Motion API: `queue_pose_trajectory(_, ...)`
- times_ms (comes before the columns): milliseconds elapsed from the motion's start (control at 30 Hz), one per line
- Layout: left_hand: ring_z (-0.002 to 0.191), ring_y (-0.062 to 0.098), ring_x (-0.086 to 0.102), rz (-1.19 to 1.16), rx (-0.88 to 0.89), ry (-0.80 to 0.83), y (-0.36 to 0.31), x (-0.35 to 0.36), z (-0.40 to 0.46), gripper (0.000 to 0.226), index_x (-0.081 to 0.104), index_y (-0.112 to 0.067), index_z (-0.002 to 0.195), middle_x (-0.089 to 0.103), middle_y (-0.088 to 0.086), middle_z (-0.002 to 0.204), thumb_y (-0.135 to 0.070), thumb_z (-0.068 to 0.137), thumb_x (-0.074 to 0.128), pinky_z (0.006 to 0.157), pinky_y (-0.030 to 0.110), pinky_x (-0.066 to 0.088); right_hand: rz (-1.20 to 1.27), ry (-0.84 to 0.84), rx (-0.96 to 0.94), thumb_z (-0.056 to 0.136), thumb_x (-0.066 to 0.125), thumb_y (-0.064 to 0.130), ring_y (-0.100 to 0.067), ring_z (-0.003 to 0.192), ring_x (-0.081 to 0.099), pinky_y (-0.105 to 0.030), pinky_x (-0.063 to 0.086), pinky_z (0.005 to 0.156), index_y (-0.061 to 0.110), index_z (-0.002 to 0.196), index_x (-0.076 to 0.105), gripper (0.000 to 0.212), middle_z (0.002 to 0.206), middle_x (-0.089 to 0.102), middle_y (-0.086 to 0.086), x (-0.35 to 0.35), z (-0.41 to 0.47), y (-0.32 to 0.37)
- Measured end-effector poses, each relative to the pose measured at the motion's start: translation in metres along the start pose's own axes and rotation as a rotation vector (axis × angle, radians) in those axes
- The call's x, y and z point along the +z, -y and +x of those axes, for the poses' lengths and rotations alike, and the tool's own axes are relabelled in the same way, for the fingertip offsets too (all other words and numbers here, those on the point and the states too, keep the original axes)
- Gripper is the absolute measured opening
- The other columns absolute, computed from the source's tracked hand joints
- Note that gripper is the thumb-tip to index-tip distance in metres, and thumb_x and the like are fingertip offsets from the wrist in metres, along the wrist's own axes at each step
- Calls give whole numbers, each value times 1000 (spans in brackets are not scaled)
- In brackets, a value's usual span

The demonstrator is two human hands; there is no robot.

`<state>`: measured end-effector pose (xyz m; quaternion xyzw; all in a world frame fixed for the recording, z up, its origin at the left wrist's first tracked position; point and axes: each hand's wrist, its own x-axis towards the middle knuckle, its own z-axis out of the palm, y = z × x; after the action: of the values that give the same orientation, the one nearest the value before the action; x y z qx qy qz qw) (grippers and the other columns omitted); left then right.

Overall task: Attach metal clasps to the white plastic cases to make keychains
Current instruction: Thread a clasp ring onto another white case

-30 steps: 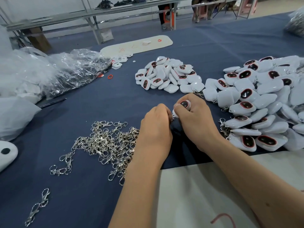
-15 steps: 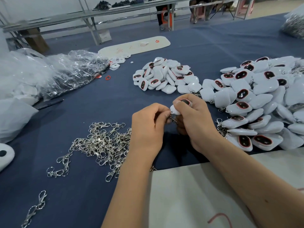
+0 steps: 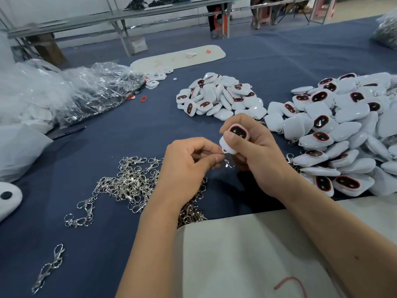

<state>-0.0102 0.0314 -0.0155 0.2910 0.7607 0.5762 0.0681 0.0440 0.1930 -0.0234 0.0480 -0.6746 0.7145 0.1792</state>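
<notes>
- Right hand held one white plastic case above the blue table cloth, fingers wrapped round it, thumb on its near face, dark red-rimmed window up.
- Left hand pinched a metal clasp at the case's lower corner, fingertips together on it.
- Change over the last second: hands went from pressed together to slightly apart, and the case tilted up so its window and the clasp showed. The clasp hung at the corner loop; whether fully hooked, cannot tell.
- Likely meaning: this unit was at or near done.
- Loose clasp pile lay left of the hands, toward the near edge; bare cases mid-table; clasped cases heap by the right edge.
</notes>
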Motion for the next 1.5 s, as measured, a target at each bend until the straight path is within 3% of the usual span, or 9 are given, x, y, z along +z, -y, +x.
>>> queue_pose_trajectory(200,62,14,65,-25,-60,121,2,-9,-1,13,74,-9,82,72,5,67,0,91,72,65,22,53,-192,152,-53,100,59,17,-3,62,43,-11,37,61,11,106,62,10,74,53,16,-9,2,1)
queue_pose_trajectory(333,61,11,63,33,-159,127,3,-8,1,13,74,-10,81,75,9,74,-6,94,71,67,28,54,-332,221,-105,103,61,14,-30,77,50,-24,43,72,17,109,63,7,90,61,-2,-9,2,0)
queue_pose_trajectory(433,61,11,61,34,-151,30,0,-2,2,13,74,-13,79,72,3,68,-9,92,74,64,27,52,-309,170,-96,103,59,20,-30,74,46,-22,42,68,19,108,61,5,88,56,-10,-8,2,-2)
queue_pose_trajectory(533,62,7,63,54,-90,-72,-5,5,3,14,73,-20,79,69,-8,67,-10,86,81,63,20,52,-185,47,-45,101,56,26,-9,63,42,-15,37,59,17,105,59,10,77,51,2,-8,2,-3)
queue_pose_trajectory(633,66,5,67,33,-60,-115,-6,10,4,21,72,-18,79,73,-9,71,2,81,82,65,16,54,-30,19,39,100,55,28,-10,52,35,-20,31,48,13,104,58,16,65,46,3,-9,3,-4)
queue_pose_trajectory(933,72,16,68,-1,-59,-82,-1,12,4,19,76,-25,85,74,1,78,-6,89,76,79,32,59,142,-54,167,93,62,34,-12,44,26,-21,22,46,-3,110,51,42,53,37,2,-12,8,-4)
queue_pose_trajectory(1133,81,21,73,-35,18,-198,-6,19,7,22,76,-21,85,77,-3,81,0,89,73,79,33,61,186,-91,204,107,53,19,-15,50,26,-22,22,45,11,105,60,10,56,44,-2,-13,8,-5)
queue_pose_trajectory(1333,76,26,72,-107,64,-308,-8,19,6,18,77,-18,85,76,1,79,0,86,77,73,31,61,154,-62,196,100,63,26,-13,46,26,-18,23,44,13,103,62,14,58,49,-4,-14,9,-4)
queue_pose_trajectory(1500,70,15,69,35,83,-323,-6,19,7,17,76,-19,83,73,-7,76,-3,87,76,68,25,56,153,-52,177,88,73,25,-13,47,37,-21,30,43,22,97,69,11,63,58,-6,-15,9,-7)
